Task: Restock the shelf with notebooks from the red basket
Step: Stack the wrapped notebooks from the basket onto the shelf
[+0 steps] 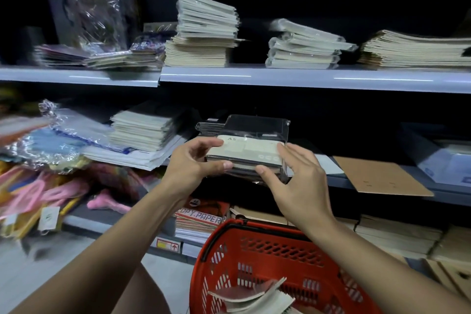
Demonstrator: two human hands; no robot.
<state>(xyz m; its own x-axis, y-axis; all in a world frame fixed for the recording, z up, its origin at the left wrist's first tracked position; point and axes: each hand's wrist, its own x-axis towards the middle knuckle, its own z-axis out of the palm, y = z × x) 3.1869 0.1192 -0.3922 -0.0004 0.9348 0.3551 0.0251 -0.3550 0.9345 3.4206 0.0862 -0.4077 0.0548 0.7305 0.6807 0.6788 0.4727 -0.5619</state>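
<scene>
A small stack of plastic-wrapped black notebooks (251, 153) with cream page edges is held at the front of the middle shelf (339, 181). My left hand (193, 160) grips its left end, thumb underneath and fingers on top. My right hand (295, 176) holds its right end, thumb at the lower front edge. Behind the stack stand more dark notebooks (211, 125). The red basket (254, 257) sits low in front of me, with a few notebooks (257, 298) lying inside.
The upper shelf (254, 78) carries several stacks of cream notebooks (204, 33). On the middle shelf lie a notebook pile (145, 127) at left, wrapped colourful goods (51, 140), and a brown cardboard sheet (379, 176) at right. Copy paper packs (201, 219) and brown boxes (397, 234) sit below.
</scene>
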